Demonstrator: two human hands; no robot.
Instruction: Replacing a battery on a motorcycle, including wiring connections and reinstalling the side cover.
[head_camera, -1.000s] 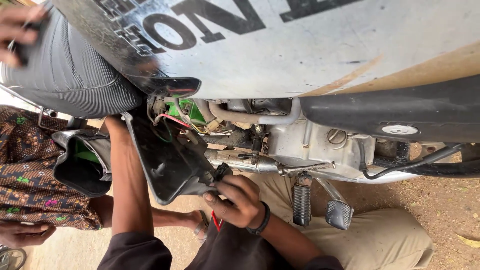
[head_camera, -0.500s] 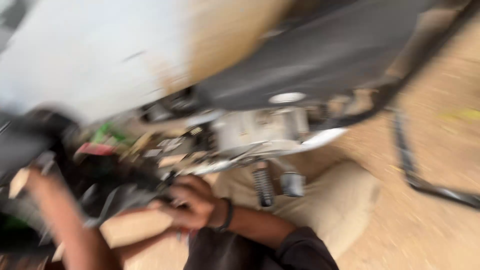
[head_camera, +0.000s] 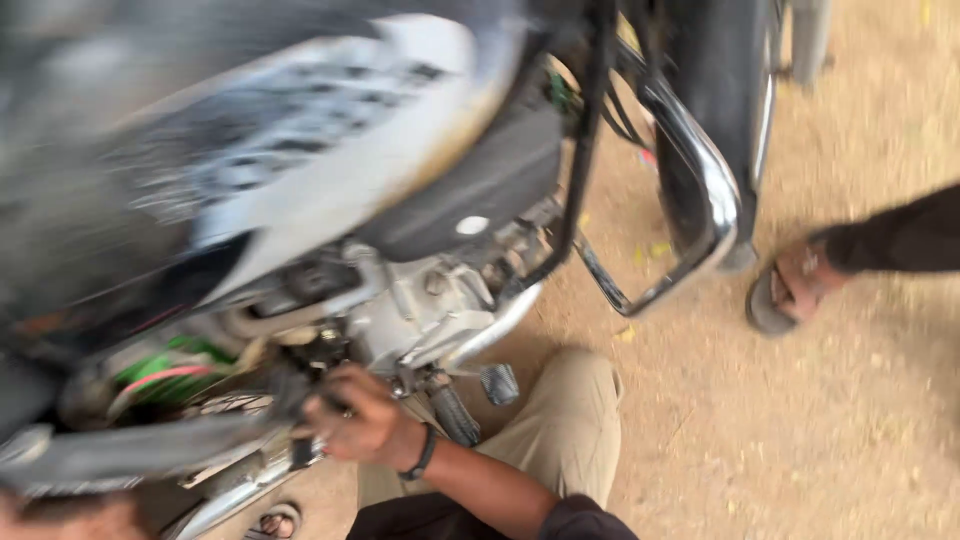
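Gripping a dark part low on the motorcycle engine (head_camera: 420, 300), your right hand (head_camera: 355, 420) closes around it, directly beneath; your left hand's state is unclear.

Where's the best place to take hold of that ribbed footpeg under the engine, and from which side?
Grip the footpeg around its ribbed free end, coming from the open dirt side at the right. It sticks out clear of the engine there, while its inner end sits crowded beside the right hand.
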